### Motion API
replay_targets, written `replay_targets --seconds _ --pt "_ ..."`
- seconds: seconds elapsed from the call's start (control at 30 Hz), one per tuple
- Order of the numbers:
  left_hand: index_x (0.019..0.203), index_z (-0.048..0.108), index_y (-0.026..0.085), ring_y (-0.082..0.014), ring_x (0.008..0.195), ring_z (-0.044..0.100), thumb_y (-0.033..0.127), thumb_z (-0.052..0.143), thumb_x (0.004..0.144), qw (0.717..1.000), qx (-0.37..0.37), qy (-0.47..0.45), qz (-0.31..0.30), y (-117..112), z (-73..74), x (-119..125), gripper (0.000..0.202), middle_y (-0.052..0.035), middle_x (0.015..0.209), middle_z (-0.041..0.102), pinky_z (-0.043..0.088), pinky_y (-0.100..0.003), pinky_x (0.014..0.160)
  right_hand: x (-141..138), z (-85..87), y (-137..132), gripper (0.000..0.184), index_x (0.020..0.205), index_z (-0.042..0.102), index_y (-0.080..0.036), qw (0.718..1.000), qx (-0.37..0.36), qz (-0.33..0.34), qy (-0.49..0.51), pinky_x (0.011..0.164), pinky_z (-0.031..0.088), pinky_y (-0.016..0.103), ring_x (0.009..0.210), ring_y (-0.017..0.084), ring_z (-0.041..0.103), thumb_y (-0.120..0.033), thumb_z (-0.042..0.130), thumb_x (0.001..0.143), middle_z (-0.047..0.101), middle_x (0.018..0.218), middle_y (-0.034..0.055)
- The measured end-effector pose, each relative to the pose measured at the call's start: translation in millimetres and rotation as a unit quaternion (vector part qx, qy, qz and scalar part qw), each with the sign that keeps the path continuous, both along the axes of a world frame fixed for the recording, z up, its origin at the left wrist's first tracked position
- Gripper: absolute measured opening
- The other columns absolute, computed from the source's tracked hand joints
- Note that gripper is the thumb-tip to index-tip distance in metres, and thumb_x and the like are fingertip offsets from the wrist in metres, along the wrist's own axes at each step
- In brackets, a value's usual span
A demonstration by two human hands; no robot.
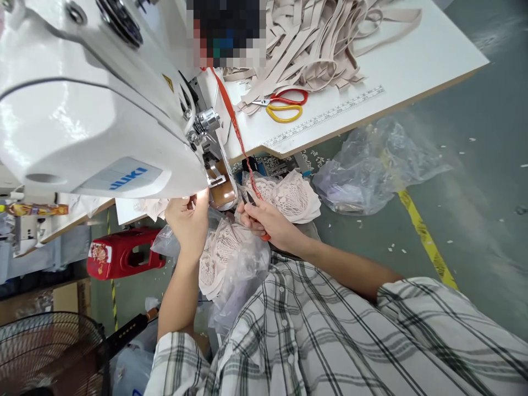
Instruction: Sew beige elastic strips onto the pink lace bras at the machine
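Observation:
My right hand (268, 221) is closed on a small orange-handled thread snip (256, 212), its dark blades pointing up toward the needle area. A red coiled cord (236, 129) runs from the snip up across the table. My left hand (188, 220) is closed just under the white sewing machine head (82, 110), fingers pinching something I cannot make out near the presser foot (214, 175). Pale pink lace pieces (284, 195) lie beside the right hand. More of them, in clear plastic (231, 264), rest on my lap.
On the white table (412, 60) lie a heap of beige straps (317, 44), red-and-yellow scissors (284, 104) and a printed ruler (330, 115). A crumpled plastic bag (371, 170) and yellow tape (424, 236) mark the floor. A red stool (124, 252) and a fan (49, 352) stand at left.

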State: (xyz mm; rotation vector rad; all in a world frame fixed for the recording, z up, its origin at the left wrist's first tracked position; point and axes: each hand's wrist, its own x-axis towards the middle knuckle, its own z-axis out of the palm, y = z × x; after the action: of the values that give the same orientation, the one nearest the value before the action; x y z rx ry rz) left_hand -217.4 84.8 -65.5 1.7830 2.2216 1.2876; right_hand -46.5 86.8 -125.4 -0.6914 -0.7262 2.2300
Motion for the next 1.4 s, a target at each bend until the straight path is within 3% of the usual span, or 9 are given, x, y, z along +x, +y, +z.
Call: replay_targets --seconds 0.27,0.4,0.57,0.83,0.97,1.07,1.17,1.3,1.4 --pt "0.057 0.061 0.017 -0.0111 0.056 0.051 0.033 0.070 0.085 0.998 -0.026 -0.052 0.008 4 8.9 11 0.034 0.0038 0.053 0.055 0.041 -0.025 0.059 0 1.8 8 0.026 0.095 0.053 -0.023 0.987 0.136 -0.042 -0.071 0.049 0.025 0.024 0.054 0.008 0.032 -0.047 0.064 0.092 0.049 0.072 -0.0054" --pt "0.061 0.067 0.017 -0.0117 0.056 0.054 0.037 0.071 0.085 0.998 -0.032 -0.048 0.022 3 5.3 7 0.031 0.0021 0.055 0.060 0.041 -0.025 0.058 -16 12.6 38 0.018 0.104 0.064 -0.023 0.889 0.370 -0.176 -0.203 0.073 0.043 0.028 0.071 0.013 0.049 -0.037 0.066 0.093 0.056 0.081 -0.0014" --pt "0.065 0.074 0.018 -0.0118 0.055 0.055 0.037 0.071 0.086 0.999 -0.026 -0.032 0.011 1 3.7 3 0.028 0.0014 0.055 0.063 0.041 -0.025 0.058 -35 8.9 67 0.025 0.116 0.071 -0.024 0.768 0.548 -0.207 -0.259 0.080 0.044 0.029 0.085 0.017 0.057 -0.034 0.056 0.100 0.066 0.094 0.0040" --pt "0.064 0.073 0.018 -0.0125 0.052 0.058 0.028 0.069 0.088 0.998 0.013 0.058 0.016 2 -6.3 -5 0.026 0.0017 0.051 0.063 0.042 -0.025 0.058 -39 1.5 74 0.027 0.099 0.072 -0.025 0.712 0.597 -0.210 -0.305 0.072 0.038 0.031 0.080 0.019 0.056 -0.039 0.048 0.101 0.065 0.082 0.0053" --pt "0.103 0.078 0.020 -0.0149 0.063 0.069 0.030 0.070 0.091 0.974 0.077 0.203 -0.073 -16 -14.2 -15 0.018 -0.0046 0.078 0.078 0.049 -0.025 0.064 -27 9.1 66 0.020 0.081 0.062 -0.022 0.747 0.582 -0.187 -0.262 0.068 0.034 0.031 0.071 0.017 0.049 -0.038 0.058 0.092 0.057 0.075 0.0022" --pt "0.114 0.075 0.023 -0.0173 0.078 0.075 0.028 0.071 0.091 0.922 0.074 0.299 -0.237 -24 -16.7 -20 0.024 -0.0117 0.110 0.079 0.052 -0.025 0.066 6 8.6 46 0.012 0.072 0.056 -0.021 0.854 0.484 -0.049 -0.184 0.064 0.032 0.028 0.064 0.013 0.042 -0.024 0.060 0.083 0.048 0.066 -0.0022" --pt "0.113 0.076 0.027 -0.0174 0.085 0.076 0.027 0.068 0.093 0.875 0.032 0.325 -0.357 -19 -16.0 -22 0.021 -0.0098 0.113 0.079 0.052 -0.024 0.065 55 -1.6 30 0.012 0.070 0.056 -0.022 0.932 0.324 0.102 -0.125 0.055 0.031 0.027 0.058 0.012 0.039 -0.022 0.061 0.081 0.047 0.063 -0.0022" --pt "0.099 0.076 0.025 -0.0142 0.073 0.071 0.027 0.072 0.091 0.897 0.099 0.285 -0.323 -4 -13.6 -25 0.009 -0.0046 0.087 0.078 0.050 -0.024 0.066 96 -19.1 35 0.026 0.072 0.043 -0.025 0.967 0.209 0.003 -0.147 0.043 0.014 0.026 0.046 0.009 0.017 -0.035 0.056 0.093 0.024 0.055 -0.0084" --pt "0.093 0.071 0.021 -0.0128 0.070 0.066 0.021 0.069 0.092 0.930 0.130 0.251 -0.236 -1 -16.5 -17 0.003 -0.0031 0.078 0.073 0.048 -0.024 0.066 82 -20.6 35 0.029 0.094 0.050 -0.023 0.982 0.130 -0.052 -0.127 0.045 0.011 0.025 0.049 0.007 0.015 -0.052 0.053 0.099 0.031 0.062 -0.0087"
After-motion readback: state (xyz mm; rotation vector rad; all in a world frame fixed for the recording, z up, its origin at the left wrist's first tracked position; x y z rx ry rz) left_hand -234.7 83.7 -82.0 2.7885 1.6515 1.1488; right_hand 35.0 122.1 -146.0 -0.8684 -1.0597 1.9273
